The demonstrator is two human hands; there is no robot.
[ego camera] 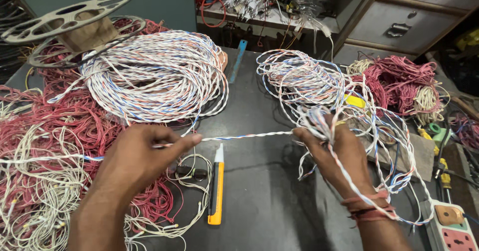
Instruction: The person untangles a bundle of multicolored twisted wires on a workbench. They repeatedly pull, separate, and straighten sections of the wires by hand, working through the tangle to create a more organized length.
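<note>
Twisted wire [249, 136], a thin white strand wound with blue and orange, runs taut and level just above the yellow-handled tester [216, 191] on the dark table [269, 206] in the head view, and it looks light, limp and springy, apt to kink or tangle rather than break. To the tester's left, the left hand [137, 156] pinches the strand between thumb and fingertips; to its right, the right hand [334, 148] is closed around a loose bundle of the same wire, loops trailing over the wrist. A fingertip pinch on the straight run looks the surest hold, since the big coil [159, 76] beyond the tester would snag.
</note>
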